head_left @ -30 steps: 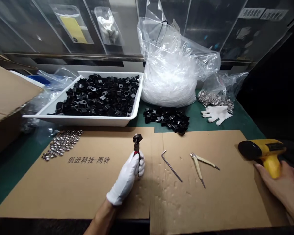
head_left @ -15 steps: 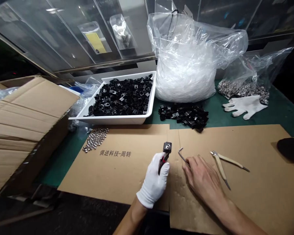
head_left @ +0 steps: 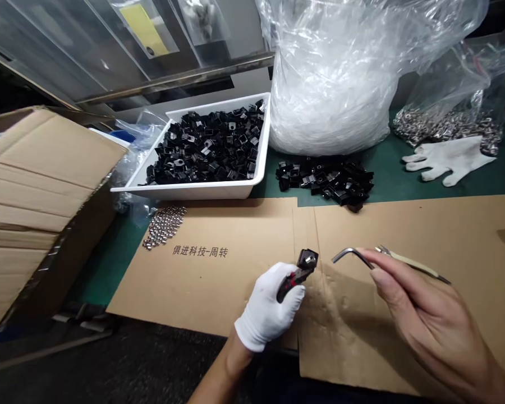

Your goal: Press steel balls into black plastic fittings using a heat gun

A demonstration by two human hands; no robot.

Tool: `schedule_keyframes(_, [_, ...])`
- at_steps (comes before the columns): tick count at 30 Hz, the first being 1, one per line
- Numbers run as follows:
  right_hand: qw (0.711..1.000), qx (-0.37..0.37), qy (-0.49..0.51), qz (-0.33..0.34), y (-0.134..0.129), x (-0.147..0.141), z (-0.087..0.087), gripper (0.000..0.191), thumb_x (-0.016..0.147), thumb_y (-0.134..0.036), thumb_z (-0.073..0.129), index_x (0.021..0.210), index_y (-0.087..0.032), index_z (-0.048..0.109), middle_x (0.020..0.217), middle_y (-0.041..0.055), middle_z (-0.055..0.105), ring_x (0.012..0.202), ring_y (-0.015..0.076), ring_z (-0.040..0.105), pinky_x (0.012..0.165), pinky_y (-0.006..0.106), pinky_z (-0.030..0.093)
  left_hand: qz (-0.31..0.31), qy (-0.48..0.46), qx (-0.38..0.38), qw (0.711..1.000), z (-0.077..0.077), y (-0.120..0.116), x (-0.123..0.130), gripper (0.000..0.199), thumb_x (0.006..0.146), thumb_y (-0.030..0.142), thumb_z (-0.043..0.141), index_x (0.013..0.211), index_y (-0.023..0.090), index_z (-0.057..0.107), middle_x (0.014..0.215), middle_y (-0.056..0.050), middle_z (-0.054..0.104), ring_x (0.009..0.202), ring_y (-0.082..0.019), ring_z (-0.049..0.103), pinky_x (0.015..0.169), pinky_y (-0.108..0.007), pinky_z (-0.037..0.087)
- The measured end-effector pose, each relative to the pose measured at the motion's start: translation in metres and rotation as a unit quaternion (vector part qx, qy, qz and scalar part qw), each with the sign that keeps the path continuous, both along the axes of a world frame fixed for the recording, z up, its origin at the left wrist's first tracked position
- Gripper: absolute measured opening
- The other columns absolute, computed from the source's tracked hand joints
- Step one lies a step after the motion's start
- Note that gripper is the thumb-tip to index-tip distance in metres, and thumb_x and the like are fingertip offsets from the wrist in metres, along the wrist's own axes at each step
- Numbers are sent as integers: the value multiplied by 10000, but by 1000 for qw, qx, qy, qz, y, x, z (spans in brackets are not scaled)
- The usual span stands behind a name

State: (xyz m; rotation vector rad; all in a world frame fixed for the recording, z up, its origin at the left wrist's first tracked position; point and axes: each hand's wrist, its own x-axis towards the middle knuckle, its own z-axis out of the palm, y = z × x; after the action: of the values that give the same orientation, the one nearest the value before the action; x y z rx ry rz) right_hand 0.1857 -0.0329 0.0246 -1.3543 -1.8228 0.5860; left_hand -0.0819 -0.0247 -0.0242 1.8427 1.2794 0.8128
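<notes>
Cardboard [head_left: 219, 280] printed 俱进科技-周转, left hand [head_left: 268, 306] gripping red-black tool [head_left: 293, 280], right hand [head_left: 433, 314] pinching hex key [head_left: 353, 251]

Near the centre of the frame, the white-gloved left hand [head_left: 269, 306] grips a red-and-black tool [head_left: 287, 285] with a small black part [head_left: 307, 259] at its tip. At lower right, the bare right hand [head_left: 433, 320] pinches a bent metal rod [head_left: 347, 252], its short end near the part but apart from it. A white tray [head_left: 193, 192] of black pieces [head_left: 210, 148] sits upper left of centre, a cardboard box [head_left: 46, 163] at far left, and an empty glove [head_left: 450, 160] at upper right.
</notes>
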Motion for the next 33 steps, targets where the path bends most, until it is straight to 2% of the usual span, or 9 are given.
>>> schedule_keyframes(2, [999, 46, 0, 29, -2, -1, 10, 382, 1080, -178, 584, 1453, -255, 619, 1349, -14, 665, 1169, 133, 673, 998, 130, 505, -10, 27, 7, 1000, 0, 0, 1, 139, 984, 319, 579, 1057, 205, 608, 925, -49, 634, 802, -193, 593, 780, -328, 495])
schedule_keyframes(5, [995, 74, 0, 66, -2, -7, 14, 445, 1044, -80, 590, 1475, -191, 596, 1390, 13, 641, 1169, 126, 673, 1099, 141, 466, -20, 51, 19, 998, 0, -1, 3, 137, 980, 322, 585, 1044, 202, 604, 909, -50, 618, 789, -195, 571, 758, -332, 481])
schedule_keyframes(13, [993, 72, -12, 88, -6, -9, 9, 446, 1026, -40, 601, 1458, -151, 601, 1392, 54, 637, 1182, 155, 672, 1129, 195, 478, -19, 71, 68, 995, -1, -2, 5, 112, 952, 270, 619, 1032, 196, 592, 867, -41, 608, 762, -193, 554, 720, -319, 459])
schedule_keyframes(15, [995, 59, -17, 84, -8, -9, 8, 404, 1042, -67, 589, 1435, -160, 608, 1342, 54, 667, 1108, 141, 699, 1051, 173, 517, -18, 76, 85, 993, -1, -2, 4, 113, 946, 263, 622, 1030, 197, 584, 851, -37, 602, 746, -191, 547, 706, -314, 451])
schedule_keyframes(17, [997, 14, -19, 70, -11, -9, 8, 297, 1079, -149, 565, 1368, -185, 624, 1155, 30, 729, 907, 112, 726, 849, 147, 568, -20, 83, 102, 991, -2, -1, 4, 114, 946, 265, 620, 1028, 198, 578, 838, -35, 600, 731, -191, 542, 690, -310, 444])
schedule_keyframes(19, [997, -54, -15, 58, -14, -11, 10, 194, 1114, -248, 528, 1282, -215, 619, 858, -26, 701, 643, 86, 657, 608, 159, 523, -23, 89, 114, 989, -2, -1, 3, 116, 951, 282, 618, 1018, 200, 571, 829, -36, 603, 717, -192, 537, 676, -308, 438])
schedule_keyframes(21, [992, -107, -4, 60, -17, -12, 12, 146, 1132, -302, 491, 1217, -238, 591, 688, -68, 581, 510, 80, 542, 495, 186, 431, -26, 95, 120, 988, -2, 0, 3, 135, 961, 314, 614, 1016, 200, 567, 827, -39, 610, 712, -195, 537, 668, -309, 436])
schedule_keyframes(28, [983, -165, 33, 80, -21, -22, 10, 147, 1146, -314, 435, 1231, -261, 543, 694, -70, 497, 561, 100, 495, 537, 217, 380, -27, 87, 111, 990, -1, -3, 7, 216, 998, 416, 591, 1043, 205, 571, 847, -44, 638, 712, -195, 563, 664, -309, 451])
schedule_keyframes(33, [978, -188, 68, 61, -24, -21, 10, 151, 1147, -329, 448, 1242, -271, 550, 762, -58, 509, 619, 97, 486, 583, 202, 393, -28, 82, 89, 992, -2, -6, 9, 249, 1004, 439, 579, 1064, 197, 588, 866, -51, 646, 736, -201, 588, 689, -321, 471])
